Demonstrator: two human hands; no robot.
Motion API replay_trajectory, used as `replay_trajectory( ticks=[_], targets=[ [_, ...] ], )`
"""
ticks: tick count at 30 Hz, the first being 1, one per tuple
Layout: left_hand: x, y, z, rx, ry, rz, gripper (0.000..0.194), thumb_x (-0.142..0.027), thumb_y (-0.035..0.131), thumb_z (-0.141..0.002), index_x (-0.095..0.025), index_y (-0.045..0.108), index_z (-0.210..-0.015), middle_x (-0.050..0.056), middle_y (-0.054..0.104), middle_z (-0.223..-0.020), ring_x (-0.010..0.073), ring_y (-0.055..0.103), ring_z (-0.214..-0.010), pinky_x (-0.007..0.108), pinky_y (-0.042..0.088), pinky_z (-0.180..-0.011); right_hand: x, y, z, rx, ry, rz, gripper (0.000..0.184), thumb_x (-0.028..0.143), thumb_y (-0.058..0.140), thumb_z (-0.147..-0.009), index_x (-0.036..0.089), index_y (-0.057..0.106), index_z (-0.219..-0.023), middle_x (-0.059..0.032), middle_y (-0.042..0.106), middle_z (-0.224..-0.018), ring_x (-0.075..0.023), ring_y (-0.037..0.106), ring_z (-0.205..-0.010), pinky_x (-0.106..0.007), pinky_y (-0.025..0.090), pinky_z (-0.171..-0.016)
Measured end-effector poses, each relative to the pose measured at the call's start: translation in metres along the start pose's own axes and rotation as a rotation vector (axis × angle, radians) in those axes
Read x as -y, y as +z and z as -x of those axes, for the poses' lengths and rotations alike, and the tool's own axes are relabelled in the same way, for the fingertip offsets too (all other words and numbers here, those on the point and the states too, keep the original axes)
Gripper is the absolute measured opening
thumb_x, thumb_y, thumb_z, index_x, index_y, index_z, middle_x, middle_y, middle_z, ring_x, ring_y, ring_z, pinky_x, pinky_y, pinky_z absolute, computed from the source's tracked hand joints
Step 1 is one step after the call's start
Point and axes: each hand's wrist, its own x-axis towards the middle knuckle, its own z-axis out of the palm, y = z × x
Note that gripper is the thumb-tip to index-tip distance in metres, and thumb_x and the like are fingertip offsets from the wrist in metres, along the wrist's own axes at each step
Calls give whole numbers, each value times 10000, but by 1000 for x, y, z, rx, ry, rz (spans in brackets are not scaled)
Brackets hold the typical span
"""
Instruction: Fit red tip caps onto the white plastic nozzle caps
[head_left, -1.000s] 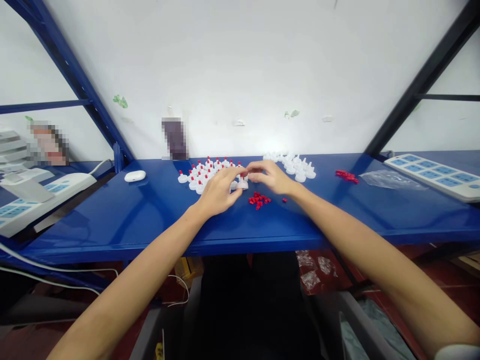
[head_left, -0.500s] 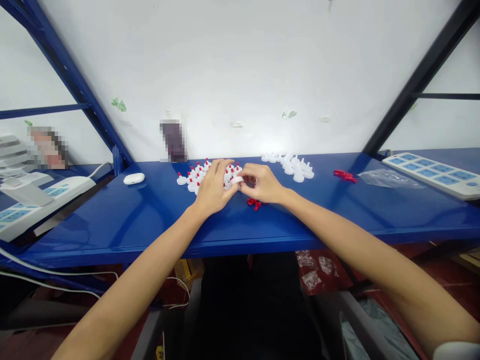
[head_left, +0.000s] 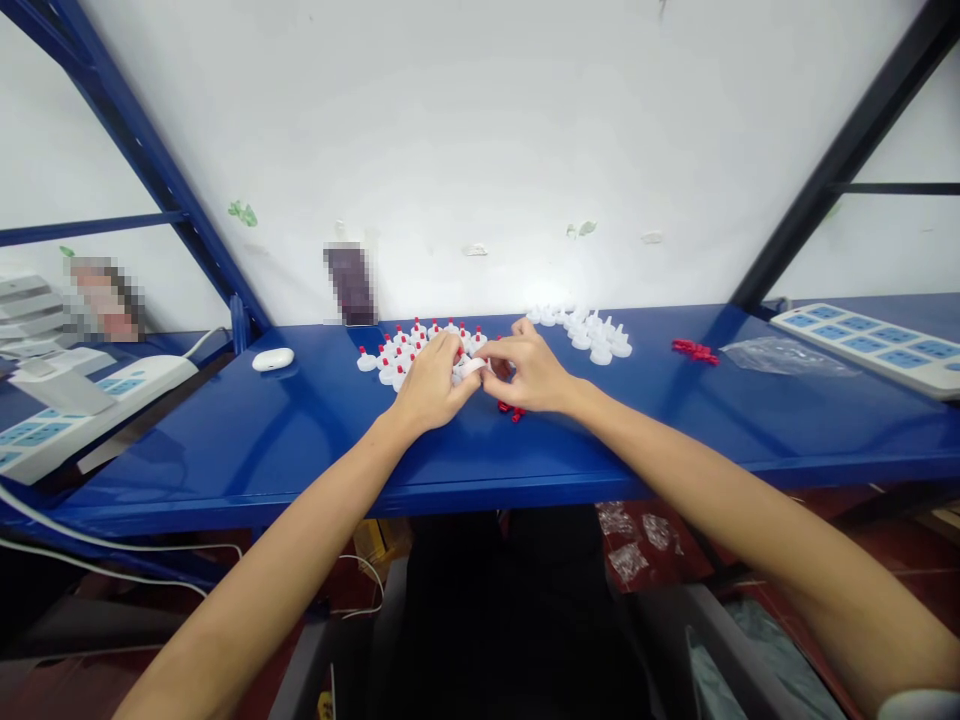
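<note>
Between my two hands, low over the blue table (head_left: 315,440), is a white plastic nozzle cap (head_left: 469,368). My left hand (head_left: 433,385) is curled around it, thumb and fingers closed on its left side. From the right, my right hand (head_left: 531,370) pinches at its edge with thumb and index finger; its other fingers are bent. Fingers hide part of the cap, and I cannot make out its tip. Behind and left of my left hand stand several white nozzle caps with red tips (head_left: 367,361). Small red tip caps (head_left: 517,413) lie just under my right hand.
White nozzle caps without red tips (head_left: 600,350) stand at the back right. Further right lie more red tip caps (head_left: 695,351), a clear plastic bag (head_left: 784,356) and a power strip (head_left: 874,345). A white earbud case (head_left: 273,359) sits on the left, a phone-like object (head_left: 351,285) against the wall.
The fingers of my left hand have curled down and inward around the nozzle cap, which has turned. My right hand stays beside it, its fingers slightly shifted. The view has moved slightly.
</note>
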Motion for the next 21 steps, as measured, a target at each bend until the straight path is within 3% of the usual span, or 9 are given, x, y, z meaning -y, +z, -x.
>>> replay_trajectory(
  ticks=[3,6,11,17,21],
  targets=[
    [1,2,0,-23,49,74,224,-319,442,-925,-226,288,-791,18,426,-779,195,406,-709,356,361,-665,1,0,0,-14,9,-14,160,262,509,-827,192,533,-686,64,459,-484,-108,311,-508,-339,305,-728],
    [2,4,1,-12,89,122,227,-336,416,-954,-223,294,-800,17,418,-774,190,398,-704,354,358,-663,1,1,0,-5,21,-75,185,248,503,-807,206,455,-633,58,429,-478,-111,328,-511,-296,326,-658],
    [-1,5,2,23,104,203,273,-382,405,-972,-220,312,-772,1,404,-730,176,379,-666,345,336,-638,2,1,2,41,-14,-195,131,200,492,-778,201,452,-653,65,417,-510,-83,350,-470,-238,295,-533],
    [-5,5,3,53,99,293,292,-388,413,-968,-214,340,-746,-9,419,-694,159,376,-624,331,314,-607,3,1,2,25,-73,-212,136,179,469,-783,197,442,-651,62,414,-527,-76,330,-478,-223,284,-517],
    [-3,6,4,40,65,236,284,-385,452,-941,-215,340,-744,-10,431,-693,160,394,-629,325,333,-611,1,1,3,59,-52,-179,131,173,478,-767,198,442,-644,62,420,-518,-78,328,-470,-225,281,-513]
  ],
)
